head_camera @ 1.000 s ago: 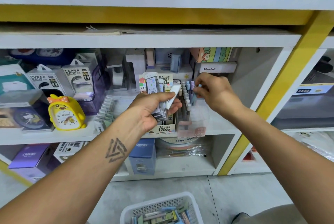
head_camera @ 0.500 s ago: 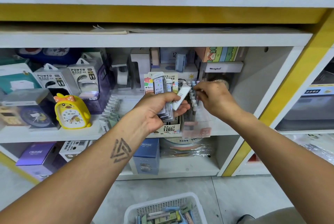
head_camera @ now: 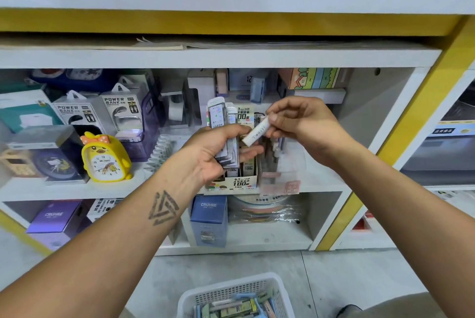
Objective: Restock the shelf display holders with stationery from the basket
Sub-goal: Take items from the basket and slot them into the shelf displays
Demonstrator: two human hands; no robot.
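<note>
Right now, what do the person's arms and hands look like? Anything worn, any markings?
Both forearms are bare to the frame edge: no sleeves, gloves, watch or rings visible. The left forearm carries a dark tattoo near the wrist: nested triangles built from parallel bars. The left hand and right hand show no markings. The right forearm is unmarked.

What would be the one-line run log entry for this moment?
left hand: grips stack of lead packs | right hand: pinches white tube | display box: below hands | basket: on floor
</note>
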